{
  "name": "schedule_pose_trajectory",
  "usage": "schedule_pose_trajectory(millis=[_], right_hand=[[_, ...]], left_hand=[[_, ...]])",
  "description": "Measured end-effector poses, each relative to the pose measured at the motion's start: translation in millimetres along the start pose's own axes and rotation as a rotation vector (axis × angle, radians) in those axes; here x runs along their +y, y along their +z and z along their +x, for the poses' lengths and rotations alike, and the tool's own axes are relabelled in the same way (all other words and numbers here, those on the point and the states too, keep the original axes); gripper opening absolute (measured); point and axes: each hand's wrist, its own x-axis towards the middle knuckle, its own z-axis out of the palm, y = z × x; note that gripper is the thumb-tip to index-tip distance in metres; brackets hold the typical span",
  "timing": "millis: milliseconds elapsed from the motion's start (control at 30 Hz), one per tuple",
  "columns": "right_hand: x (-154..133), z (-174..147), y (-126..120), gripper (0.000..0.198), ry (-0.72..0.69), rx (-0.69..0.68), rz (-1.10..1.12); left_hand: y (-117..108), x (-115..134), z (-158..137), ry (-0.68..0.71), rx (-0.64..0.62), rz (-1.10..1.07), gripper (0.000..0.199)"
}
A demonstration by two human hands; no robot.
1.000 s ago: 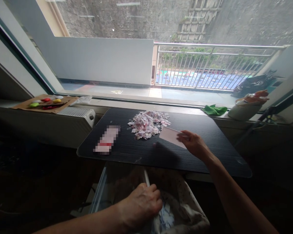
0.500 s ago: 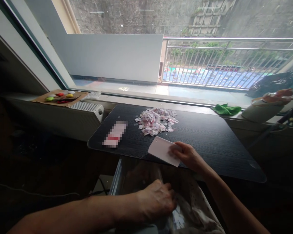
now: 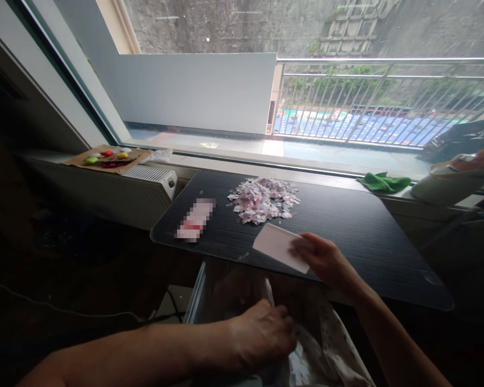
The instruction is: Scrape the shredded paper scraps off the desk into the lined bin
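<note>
A white card (image 3: 280, 247) with a small hole near one corner is held by its right end in my right hand (image 3: 320, 255). The card slants over the front edge of the dark table (image 3: 339, 226), just in front of a heap of small paper scraps (image 3: 262, 200). Lower down, my left hand (image 3: 266, 330) is closed above a clear plastic bin (image 3: 196, 293); what its fingers grip is hidden. Pale scraps (image 3: 300, 363) show beneath that hand. To the left on the table lies a blurred-out pink and white strip (image 3: 196, 220).
Behind the table runs a window sill with a green cloth (image 3: 385, 183) and a pale container (image 3: 441, 185) at the right. A radiator (image 3: 151, 177) stands at the left, near a brown board (image 3: 100, 157) bearing colourful items. Patterned fabric (image 3: 339, 344) hangs below the table.
The view has shifted slightly, so the table and window sit further right. Both hands keep about the same pose, and the card stays in my right hand.
</note>
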Motion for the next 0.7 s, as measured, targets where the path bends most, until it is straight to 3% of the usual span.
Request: schedule_pose_trajectory(millis=[100,200,333,433,567,700], right_hand=[[4.2,17.9,-5.3,0.023,-0.020,0.174,-0.143],[2.2,35.7,-3.1,0.023,-0.059,0.231,-0.211],[-5.1,46.4,2.8,0.022,-0.062,0.178,-0.238],[-8.0,43.4,2.0,0.022,-0.080,0.133,-0.212],[-7.5,37.9,-2.0,0.021,-0.073,0.172,-0.223],[-6.0,36.3,-4.6,0.018,-0.051,0.094,-0.184]], left_hand=[[-0.9,2.7,-4.2,-0.047,0.005,0.004,0.003],[-3.2,4.7,-3.9,-0.082,-0.017,0.017,0.004],[-6.5,5.1,-2.5,-0.078,-0.060,-0.002,0.009],[-7.6,5.0,-4.3,-0.092,-0.076,-0.012,0.009],[-7.8,5.6,-6.1,-0.102,-0.058,-0.006,0.008],[-5.1,5.6,-4.3,-0.087,-0.087,-0.017,0.009]])
